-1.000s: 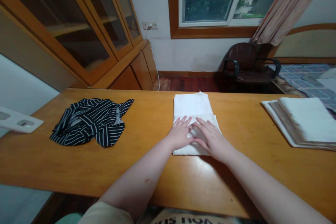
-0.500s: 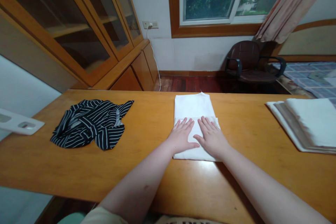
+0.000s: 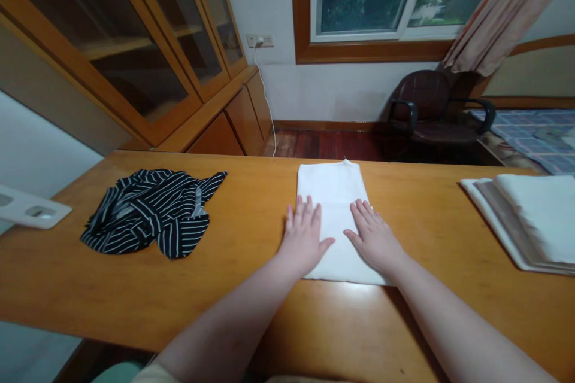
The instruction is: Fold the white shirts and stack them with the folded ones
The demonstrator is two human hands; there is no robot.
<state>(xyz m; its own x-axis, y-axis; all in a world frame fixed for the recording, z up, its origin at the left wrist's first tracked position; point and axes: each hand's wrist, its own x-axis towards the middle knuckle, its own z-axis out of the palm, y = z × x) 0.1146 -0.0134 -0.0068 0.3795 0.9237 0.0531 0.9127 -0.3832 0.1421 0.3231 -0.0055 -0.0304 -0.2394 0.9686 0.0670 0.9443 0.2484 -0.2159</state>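
A folded white cloth (image 3: 333,191) lies flat in the middle of the wooden table (image 3: 251,287). My left hand (image 3: 303,237) rests open and palm down on the cloth's left edge, fingers stretched out. My right hand (image 3: 374,239) lies open and flat on its right edge. A strip of bare cloth shows between the two hands.
A crumpled black-and-white striped garment (image 3: 153,210) lies on the table's left part. A stack of folded white and beige cloths (image 3: 530,218) sits at the right edge. A white flat object (image 3: 27,208) juts in at far left. Behind the table stand a cabinet (image 3: 148,66) and a dark chair (image 3: 431,111).
My two hands, together at the cloth's middle a second ago, have slid apart toward its left and right edges. The cloth looks flatter.
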